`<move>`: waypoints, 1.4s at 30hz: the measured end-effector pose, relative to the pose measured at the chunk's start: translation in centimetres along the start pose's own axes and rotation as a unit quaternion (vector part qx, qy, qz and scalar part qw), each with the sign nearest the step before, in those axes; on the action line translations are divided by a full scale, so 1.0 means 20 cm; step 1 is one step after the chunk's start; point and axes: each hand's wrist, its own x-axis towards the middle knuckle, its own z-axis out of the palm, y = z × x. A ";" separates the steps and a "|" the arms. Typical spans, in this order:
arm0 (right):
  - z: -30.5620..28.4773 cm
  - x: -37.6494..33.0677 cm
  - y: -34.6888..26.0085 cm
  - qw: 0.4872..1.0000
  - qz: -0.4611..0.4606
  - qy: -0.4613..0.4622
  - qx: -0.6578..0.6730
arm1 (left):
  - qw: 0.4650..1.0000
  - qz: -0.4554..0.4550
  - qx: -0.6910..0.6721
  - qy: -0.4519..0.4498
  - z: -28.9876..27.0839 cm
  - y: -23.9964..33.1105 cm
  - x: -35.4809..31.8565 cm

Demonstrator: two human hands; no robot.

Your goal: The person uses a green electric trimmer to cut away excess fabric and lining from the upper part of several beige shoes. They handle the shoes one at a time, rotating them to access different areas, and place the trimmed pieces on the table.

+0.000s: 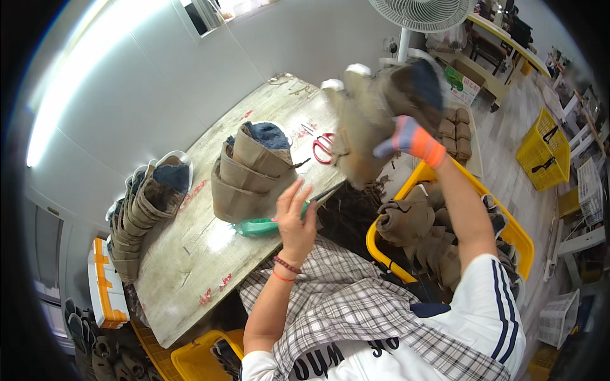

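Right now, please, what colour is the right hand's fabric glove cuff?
The cuff is orange, clearest in the head view.

Head-worn fisheye view, looking down
Close above the table (178,273) at centre-left — the wearer's torso (362,311) at lower middle, the floor (500,147) receding toward the upper right — straight edges bowing outward.

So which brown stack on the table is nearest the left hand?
The shorter stack, beside the green object; the longer stack sits farther left.
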 end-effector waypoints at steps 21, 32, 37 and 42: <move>0.30 0.00 0.56 0.932 0.031 0.349 0.089 | 0.929 0.122 0.346 -0.053 -0.01 -0.56 0.37; 0.14 -1.25 1.94 0.724 0.570 0.386 0.050 | 0.918 0.081 0.383 -0.061 -0.01 -0.63 0.42; 0.30 -0.91 1.70 0.748 0.595 0.293 -0.008 | 0.939 0.048 0.337 -0.049 -0.12 -0.55 0.32; 0.42 -0.99 1.80 0.768 0.520 0.370 -0.051 | 0.947 0.042 0.316 -0.033 -0.21 -0.46 0.16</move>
